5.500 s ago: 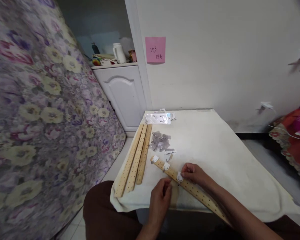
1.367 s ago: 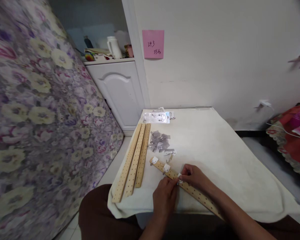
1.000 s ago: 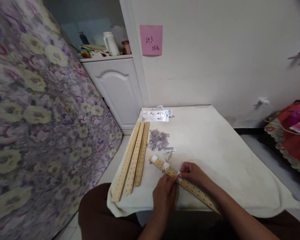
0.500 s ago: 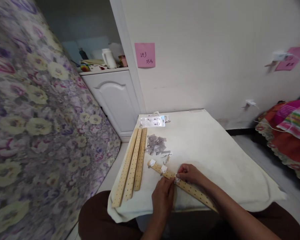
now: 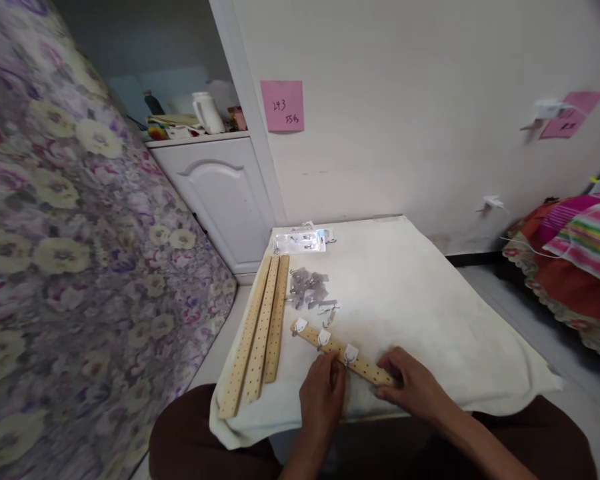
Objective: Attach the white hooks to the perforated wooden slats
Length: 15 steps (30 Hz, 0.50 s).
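A perforated wooden strip (image 5: 364, 369) lies slantwise across the front of the cloth-covered table. Along its far half sit three white tags with small metal hooks (image 5: 350, 354), spaced apart. My left hand (image 5: 322, 390) is closed at the strip's near edge, its fingertips by the third hook. Further along, my right hand (image 5: 414, 383) grips the strip between thumb and fingers and hides its near end. A few loose small hooks (image 5: 331, 315) lie just beyond the strip. Behind them is a cluster of small greyish plastic packets (image 5: 307, 287).
Three more perforated wooden strips (image 5: 260, 327) lie side by side at the table's left. Clear plastic packaging (image 5: 300, 241) rests at the back edge. A floral curtain (image 5: 80, 233) hangs at left, and a white cabinet (image 5: 225, 200) stands behind. A bed (image 5: 575, 247) is at right.
My right hand has left the third white tag and moved right and nearer, onto the strip itself. My left hand stays by the same spot. The view has shifted slightly.
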Each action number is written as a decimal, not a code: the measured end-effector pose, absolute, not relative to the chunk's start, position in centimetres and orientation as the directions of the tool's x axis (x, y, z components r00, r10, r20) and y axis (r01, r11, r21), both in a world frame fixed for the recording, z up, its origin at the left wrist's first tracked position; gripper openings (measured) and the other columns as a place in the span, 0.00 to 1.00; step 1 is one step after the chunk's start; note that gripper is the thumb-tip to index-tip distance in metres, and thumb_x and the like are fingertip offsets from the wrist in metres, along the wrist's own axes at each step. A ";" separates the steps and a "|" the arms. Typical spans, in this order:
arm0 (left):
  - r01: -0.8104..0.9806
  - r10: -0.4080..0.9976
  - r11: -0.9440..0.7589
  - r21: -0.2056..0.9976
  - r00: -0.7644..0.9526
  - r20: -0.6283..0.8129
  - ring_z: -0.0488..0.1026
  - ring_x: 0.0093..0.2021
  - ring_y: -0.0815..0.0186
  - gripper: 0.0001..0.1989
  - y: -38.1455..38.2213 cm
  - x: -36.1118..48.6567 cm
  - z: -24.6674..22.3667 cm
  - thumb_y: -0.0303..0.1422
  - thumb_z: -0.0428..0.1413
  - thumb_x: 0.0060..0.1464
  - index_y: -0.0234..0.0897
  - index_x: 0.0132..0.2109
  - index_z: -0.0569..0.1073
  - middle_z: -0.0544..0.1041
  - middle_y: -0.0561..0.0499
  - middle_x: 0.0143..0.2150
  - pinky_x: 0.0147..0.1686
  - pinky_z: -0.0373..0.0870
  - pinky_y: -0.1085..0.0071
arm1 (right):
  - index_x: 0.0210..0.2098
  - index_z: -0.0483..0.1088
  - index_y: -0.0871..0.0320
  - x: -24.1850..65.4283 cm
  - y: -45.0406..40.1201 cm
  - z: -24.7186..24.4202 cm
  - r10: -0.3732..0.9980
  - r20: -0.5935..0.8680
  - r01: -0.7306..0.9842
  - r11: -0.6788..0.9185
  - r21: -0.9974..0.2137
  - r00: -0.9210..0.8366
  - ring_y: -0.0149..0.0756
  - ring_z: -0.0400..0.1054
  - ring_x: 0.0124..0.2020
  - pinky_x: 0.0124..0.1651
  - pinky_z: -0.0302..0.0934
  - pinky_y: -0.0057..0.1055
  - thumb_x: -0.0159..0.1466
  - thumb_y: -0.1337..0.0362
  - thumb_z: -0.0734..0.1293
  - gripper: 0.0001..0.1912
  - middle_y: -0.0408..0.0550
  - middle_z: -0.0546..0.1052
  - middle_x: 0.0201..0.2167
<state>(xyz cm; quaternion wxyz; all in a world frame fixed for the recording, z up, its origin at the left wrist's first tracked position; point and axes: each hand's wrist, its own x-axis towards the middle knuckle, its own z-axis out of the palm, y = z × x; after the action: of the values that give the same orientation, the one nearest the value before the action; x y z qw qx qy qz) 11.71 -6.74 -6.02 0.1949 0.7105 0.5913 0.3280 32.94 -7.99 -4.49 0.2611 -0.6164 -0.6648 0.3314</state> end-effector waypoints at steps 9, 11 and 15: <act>0.689 0.974 -0.208 0.694 0.081 0.212 0.71 0.35 0.66 0.09 -7.0 11.5 -5.6 0.30 0.49 0.56 0.39 0.44 0.69 0.72 0.53 0.34 0.37 0.67 0.71 | 0.35 0.67 0.54 31.4 -9.3 -5.2 0.998 0.038 0.746 0.067 -0.663 -0.056 0.41 0.65 0.42 0.44 0.60 0.34 0.52 0.67 0.64 0.10 0.46 0.70 0.36; 0.691 0.972 -0.211 0.692 0.075 0.221 0.71 0.34 0.66 0.09 -7.0 11.6 -5.5 0.30 0.49 0.56 0.39 0.44 0.70 0.72 0.53 0.33 0.36 0.66 0.71 | 0.34 0.66 0.54 31.3 -9.2 -5.3 0.998 0.043 0.750 0.065 -0.658 -0.048 0.41 0.65 0.41 0.43 0.60 0.34 0.52 0.67 0.63 0.09 0.46 0.70 0.36; 0.685 0.972 -0.208 0.698 0.068 0.223 0.71 0.34 0.66 0.08 -7.0 11.6 -5.6 0.31 0.50 0.56 0.39 0.43 0.70 0.73 0.53 0.33 0.35 0.66 0.71 | 0.33 0.66 0.54 31.0 -9.2 -5.1 0.998 0.039 0.746 0.058 -0.663 -0.043 0.40 0.65 0.41 0.42 0.60 0.33 0.52 0.68 0.63 0.09 0.46 0.70 0.36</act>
<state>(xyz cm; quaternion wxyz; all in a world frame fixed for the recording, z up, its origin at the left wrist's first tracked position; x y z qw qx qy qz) 11.56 -6.97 -5.62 0.2119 0.6995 0.5924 0.3389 31.02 -9.20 -5.07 0.2588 -0.6414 -0.6799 0.2437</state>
